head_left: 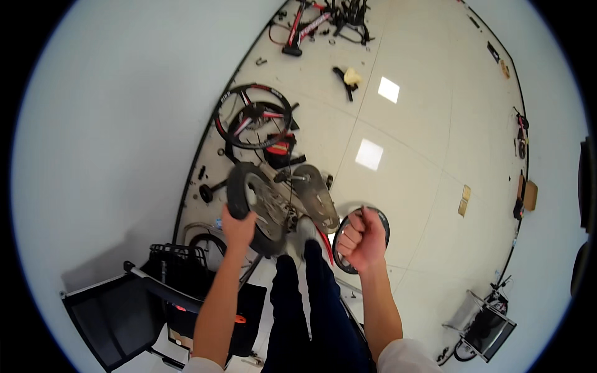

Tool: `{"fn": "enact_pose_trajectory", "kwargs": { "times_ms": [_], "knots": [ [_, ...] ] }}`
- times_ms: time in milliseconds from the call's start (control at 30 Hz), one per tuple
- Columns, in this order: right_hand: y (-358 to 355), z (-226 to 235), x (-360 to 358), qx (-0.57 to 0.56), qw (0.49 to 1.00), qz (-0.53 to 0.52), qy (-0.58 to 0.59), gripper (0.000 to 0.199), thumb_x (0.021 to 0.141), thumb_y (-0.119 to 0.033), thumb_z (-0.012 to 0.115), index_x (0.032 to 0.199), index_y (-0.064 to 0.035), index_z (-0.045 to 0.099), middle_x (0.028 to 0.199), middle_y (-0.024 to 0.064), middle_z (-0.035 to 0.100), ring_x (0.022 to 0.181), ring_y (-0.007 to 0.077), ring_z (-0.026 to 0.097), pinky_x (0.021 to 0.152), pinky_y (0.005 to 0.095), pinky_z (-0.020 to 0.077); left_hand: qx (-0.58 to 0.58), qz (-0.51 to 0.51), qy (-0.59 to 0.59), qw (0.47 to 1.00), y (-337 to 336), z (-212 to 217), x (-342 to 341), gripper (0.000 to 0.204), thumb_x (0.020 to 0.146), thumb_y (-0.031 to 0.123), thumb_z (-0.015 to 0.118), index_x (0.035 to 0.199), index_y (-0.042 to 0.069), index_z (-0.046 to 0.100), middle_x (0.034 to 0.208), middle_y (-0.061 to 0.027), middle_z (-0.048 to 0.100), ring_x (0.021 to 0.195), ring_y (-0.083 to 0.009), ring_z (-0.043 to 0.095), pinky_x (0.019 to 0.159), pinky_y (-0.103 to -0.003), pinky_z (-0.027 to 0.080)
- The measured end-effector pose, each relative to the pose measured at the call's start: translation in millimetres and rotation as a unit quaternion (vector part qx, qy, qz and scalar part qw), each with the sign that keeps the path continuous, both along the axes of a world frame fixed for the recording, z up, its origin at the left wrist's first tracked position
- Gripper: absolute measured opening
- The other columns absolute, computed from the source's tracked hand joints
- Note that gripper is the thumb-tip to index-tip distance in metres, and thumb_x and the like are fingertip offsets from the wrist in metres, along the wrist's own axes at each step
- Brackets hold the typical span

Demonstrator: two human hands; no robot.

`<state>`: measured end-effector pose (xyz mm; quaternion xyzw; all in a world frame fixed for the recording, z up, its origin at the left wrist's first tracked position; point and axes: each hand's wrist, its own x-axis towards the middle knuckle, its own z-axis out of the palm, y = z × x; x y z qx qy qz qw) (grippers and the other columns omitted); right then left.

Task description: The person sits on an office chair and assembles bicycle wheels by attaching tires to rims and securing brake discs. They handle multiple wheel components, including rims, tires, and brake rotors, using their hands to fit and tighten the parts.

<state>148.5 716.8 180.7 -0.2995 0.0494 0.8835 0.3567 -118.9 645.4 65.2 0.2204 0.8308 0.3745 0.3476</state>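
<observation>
Head view looks straight down on both hands at work over a small bicycle part-assembly. Fingers of the left hand [238,227] are curled over the lower edge of a small black tyre on a grey wheel [252,202], gripping it from below, while the right hand [360,239] is balled into a closed fist around what seems to be a thin handle or tool shaft; motion blur makes it hard to say exactly what that fist holds. Behind the fist lies a dark ring-shaped rim [379,217] on the floor. Between the hands, a grey chain guard [316,196] and the axle area sit just beside the gripped wheel, above the person's dark trouser legs [308,304]. By the look of it, the step in hand is steadying the wheel with the left hand while the right works a fastening near the hub; any next move calls for a firm hold on the tyre, since the piece is off the floor. Further out, a larger spoked wheel with red and white spokes [254,117] leans by the wall, a red bike frame [308,28] and loose parts litter the tiled floor [423,112], and a black wire basket [177,258] and a dark folding chair [115,314] crowd the left side near the elbow.
</observation>
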Motion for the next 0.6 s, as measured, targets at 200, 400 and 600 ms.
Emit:
{"fn": "enact_pose_trajectory", "kwargs": {
  "times_ms": [200,400,600],
  "knots": [
    [50,-56,-32,0.042,0.991,0.014,0.127,0.047,0.098,-0.045,0.034,0.064,-0.0161,0.022,0.05,-0.0047,0.013,0.044,0.0112,0.012,0.041,0.0288,0.0118,-0.136,0.072,0.017,0.988,8,-98,-68,0.059,0.071,0.016,0.071,0.126,0.005,0.051,0.114,-0.0175,0.058,0.101,-0.0362,0.058,0.082,-0.052,0.045],
    [77,-117,-28,0.021,0.995,0.059,0.079,0.048,0.096,-0.048,0.039,0.064,-0.0161,0.024,0.052,-0.0047,0.012,0.045,0.0116,0.014,0.042,0.0295,0.0131,-0.253,0.073,-0.007,0.965,16,-167,-101,0.053,0.072,0.013,0.068,0.121,0.002,0.052,0.112,-0.0199,0.061,0.1,-0.0378,0.06,0.086,-0.048,0.046],
    [69,-184,-14,-0.06,0.992,0.105,-0.015,0.048,0.092,-0.05,0.045,0.063,-0.0169,0.024,0.051,-0.0043,0.013,0.044,0.0118,0.015,0.043,0.0301,0.0138,-0.336,-0.009,0.143,0.931,28,-277,-85,0.069,0.073,0.018,0.072,0.132,-0.002,0.04,0.122,-0.0273,0.056,0.108,-0.0431,0.058,0.089,-0.048,0.05]
  ]
}}
